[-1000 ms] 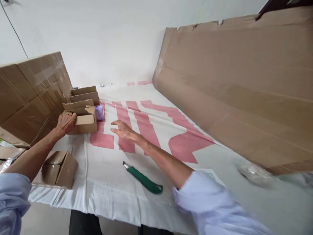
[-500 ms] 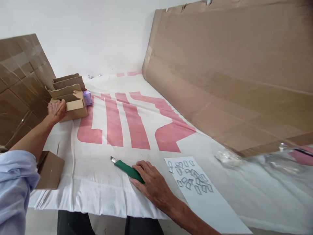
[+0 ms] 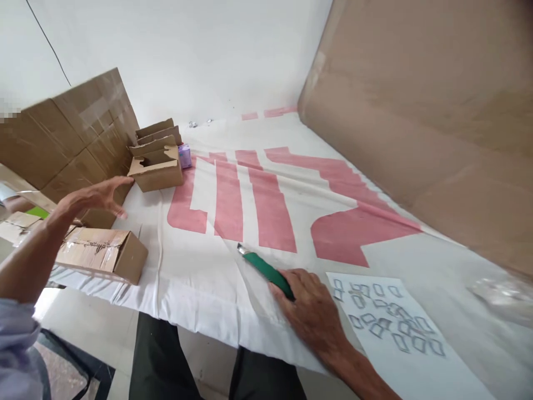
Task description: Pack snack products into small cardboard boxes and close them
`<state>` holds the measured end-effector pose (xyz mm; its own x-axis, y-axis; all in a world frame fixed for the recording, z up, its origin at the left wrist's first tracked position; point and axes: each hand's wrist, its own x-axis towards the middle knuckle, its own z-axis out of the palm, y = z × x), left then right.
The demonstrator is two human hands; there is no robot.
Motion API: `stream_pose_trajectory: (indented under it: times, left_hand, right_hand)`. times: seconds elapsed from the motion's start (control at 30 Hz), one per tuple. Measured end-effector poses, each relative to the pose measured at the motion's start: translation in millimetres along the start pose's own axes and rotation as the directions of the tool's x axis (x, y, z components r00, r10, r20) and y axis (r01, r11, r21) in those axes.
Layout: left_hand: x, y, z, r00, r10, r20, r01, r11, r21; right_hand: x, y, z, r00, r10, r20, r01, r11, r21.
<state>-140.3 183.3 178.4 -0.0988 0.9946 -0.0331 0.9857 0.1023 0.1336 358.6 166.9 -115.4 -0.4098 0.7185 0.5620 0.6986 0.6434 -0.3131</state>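
Note:
My right hand (image 3: 312,305) rests on the cloth-covered table, fingers wrapped around the green handle of a utility knife (image 3: 266,269). The knife's short blade points away to the left. Over on the left, my left hand (image 3: 102,197) is in the air with thumb and fingers apart, holding nothing. Just beyond its fingertips stands an open cardboard box (image 3: 160,176) with its flaps raised. Below and nearer to me lies a closed, taped cardboard box (image 3: 95,247) at the table edge. A small purple pack (image 3: 185,156) sits beside the open box.
A white sheet (image 3: 410,355) bearing several small outlined rectangular pieces lies right of my right hand. Large cardboard cartons stand at the left (image 3: 87,128) and right (image 3: 416,111). Crumpled clear plastic (image 3: 503,297) lies at far right. White cloth with red print (image 3: 275,216) covers the table.
My left hand has come off the open box and back toward me, its fingers spreading. The view has swung left, showing more of the taped box. My right hand keeps the knife.

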Motion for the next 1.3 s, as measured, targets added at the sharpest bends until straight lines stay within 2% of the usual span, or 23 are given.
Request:
stream_pose_trajectory:
  times: [0.03, 0.1, 0.17, 0.3, 0.47, 0.53, 0.63, 0.73, 0.8, 0.83, 0.9, 1.0, 1.1, 1.17, 1.3]
  left_hand:
    - [-26.2, -5.0, -3.0, 0.994, 0.009, 0.111, -0.008, 1.000, -0.010]
    - [-72.9, -13.9, 0.9, 0.943, 0.005, 0.333, -0.002, 1.000, -0.007]
    - [-106.5, -18.3, 13.5, 0.907, -0.022, 0.420, -0.004, 0.998, 0.060]
    - [-133.8, -9.6, 36.8, 0.933, -0.035, 0.359, -0.067, 0.961, 0.269]
    - [-138.2, 19.4, 47.4, 0.961, 0.038, 0.272, -0.112, 0.959, 0.260]
    - [-139.1, 40.4, 56.4, 0.971, 0.097, 0.220, -0.146, 0.964, 0.221]
    - [-136.8, 86.9, 77.9, 0.972, 0.186, 0.145, -0.207, 0.968, 0.143]
    - [-131.9, 136.8, 98.1, 0.968, 0.243, 0.064, -0.247, 0.967, 0.055]
    - [-132.6, 155.0, 104.5, 0.954, 0.298, 0.034, -0.297, 0.954, -0.044]
    - [-135.3, 156.1, 105.4, 0.948, 0.316, 0.016, -0.313, 0.943, -0.110]
    - [-146.2, 141.3, 105.3, 0.956, 0.291, -0.044, -0.292, 0.921, -0.258]
    - [-171.4, 94.0, 112.8, 0.984, 0.130, -0.124, -0.174, 0.860, -0.480]
    - [-192.3, 56.6, 141.3, 0.995, 0.084, -0.054, -0.099, 0.744, -0.661]
    - [-196.9, 48.8, 167.1, 0.997, 0.083, -0.008, -0.063, 0.685, -0.725]
    - [-191.7, 57.3, 203.3, 0.999, 0.046, -0.021, -0.046, 0.636, -0.770]
  right_hand:
    - [0.2, 3.4, -1.8, 1.000, 0.007, -0.012, -0.007, 1.000, -0.021]
    - [0.3, 7.7, -4.6, 0.999, 0.025, -0.031, -0.027, 0.998, -0.062]
    - [-0.7, 8.6, -5.8, 0.998, 0.046, -0.035, -0.050, 0.994, -0.100]
    - [-4.0, 5.6, -4.5, 0.997, 0.069, -0.019, -0.071, 0.989, -0.132]
    - [-6.7, 3.5, -6.0, 0.997, 0.080, -0.010, -0.080, 0.987, -0.141]
    - [-5.4, 1.2, -8.1, 0.995, 0.095, -0.014, -0.097, 0.982, -0.161]
    - [2.7, -9.3, -13.2, 0.993, 0.115, -0.030, -0.118, 0.982, -0.148]
    - [18.0, -28.6, -22.0, 0.996, 0.078, -0.051, -0.079, 0.997, -0.007]
    - [28.7, -43.1, -30.2, 0.997, 0.050, -0.060, -0.040, 0.988, 0.150]
    - [33.2, -49.7, -34.8, 0.997, 0.049, -0.058, -0.034, 0.972, 0.233]
    - [39.3, -60.6, -44.2, 0.996, 0.076, -0.042, -0.055, 0.925, 0.376]
    - [42.7, -72.5, -56.0, 0.993, 0.120, 0.008, -0.106, 0.848, 0.520]
    - [44.5, -85.3, -60.8, 0.993, 0.096, 0.069, -0.119, 0.792, 0.599]
    - [46.0, -95.3, -59.6, 0.991, 0.072, 0.109, -0.124, 0.773, 0.622]
    - [46.1, -106.7, -51.6, 0.980, 0.091, 0.177, -0.185, 0.744, 0.642]
